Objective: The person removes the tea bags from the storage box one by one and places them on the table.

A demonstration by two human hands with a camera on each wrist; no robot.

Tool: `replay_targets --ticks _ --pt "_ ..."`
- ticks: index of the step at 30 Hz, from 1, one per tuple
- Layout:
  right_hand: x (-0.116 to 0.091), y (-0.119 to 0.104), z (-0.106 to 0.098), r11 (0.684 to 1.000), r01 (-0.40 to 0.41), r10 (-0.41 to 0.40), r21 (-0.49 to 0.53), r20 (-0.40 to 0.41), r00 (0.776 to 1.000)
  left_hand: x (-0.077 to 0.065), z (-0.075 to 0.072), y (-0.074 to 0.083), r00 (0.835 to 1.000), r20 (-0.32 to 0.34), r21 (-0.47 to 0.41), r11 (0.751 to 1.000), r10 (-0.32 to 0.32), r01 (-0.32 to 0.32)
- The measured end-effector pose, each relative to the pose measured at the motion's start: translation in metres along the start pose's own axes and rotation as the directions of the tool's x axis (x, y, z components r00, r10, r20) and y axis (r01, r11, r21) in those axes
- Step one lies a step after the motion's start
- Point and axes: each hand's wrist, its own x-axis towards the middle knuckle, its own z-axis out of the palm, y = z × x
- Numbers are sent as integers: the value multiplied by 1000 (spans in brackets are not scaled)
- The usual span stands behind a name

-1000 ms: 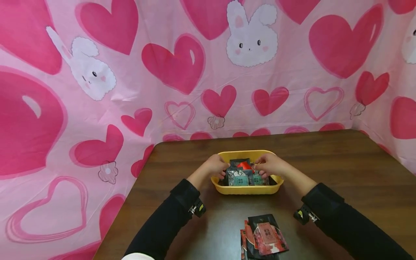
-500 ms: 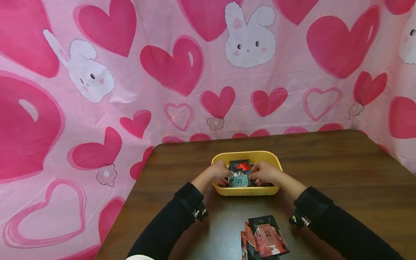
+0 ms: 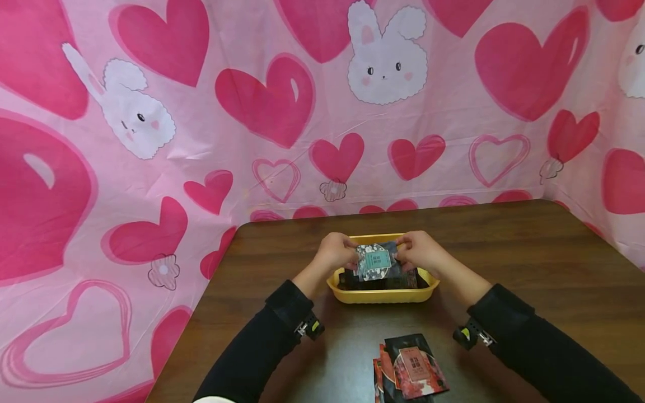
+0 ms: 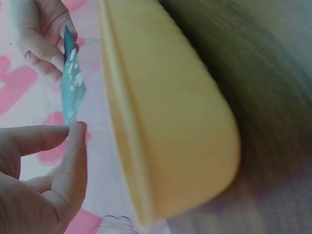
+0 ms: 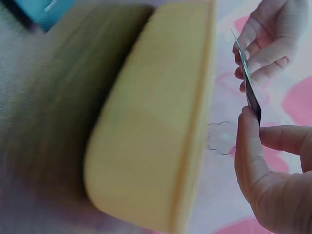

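A flat sachet (image 3: 378,259) with a teal label and a pale floral print is held up above the yellow basket (image 3: 383,298). My left hand (image 3: 335,252) pinches its left edge between thumb and finger, and my right hand (image 3: 421,251) pinches the right edge. Both wrist views show the sachet edge-on, clear of the basket's rim, with a hand at either end. Below it, several dark packets (image 3: 373,281) lie in the basket, partly hidden behind the sachet.
Nearer the front of the brown wooden table (image 3: 282,240), several black and red packets (image 3: 415,364) lie in an overlapping pile. A pink cloth (image 3: 282,33) with hearts and rabbits hangs behind the table.
Both hands reached down into the basket half a second ago. Now they have risen with the teal-labelled sachet between them. The pile of red packets has stayed put.
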Motion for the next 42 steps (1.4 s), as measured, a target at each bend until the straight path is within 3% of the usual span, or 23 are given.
replay_targets --ticks 5,13,23,27,32,37,42 --pt "-20 -7 -6 999 20 -20 41 -14 1000 -14 -3 7 999 13 -88 995 45 -44" --pt "-59 2 -2 994 0 -4 109 30 1000 -46 0 6 984 151 -144 987 91 -69" --pt "-96 38 10 978 45 -85 202 197 977 -85 32 -27 953 303 -258 962 -11 93" --pt "-101 54 21 977 -7 -46 213 243 969 -91 45 -43 941 334 -254 956 -58 149" --pt "-103 68 33 978 -34 -28 205 293 956 -95 53 -57 931 353 -214 961 -92 175" --pt "-104 74 41 990 3 -46 140 307 950 -97 56 -65 916 387 -182 965 -107 189" --pt "-106 74 45 998 56 -64 32 312 948 -100 58 -69 916 389 -162 972 -96 170"
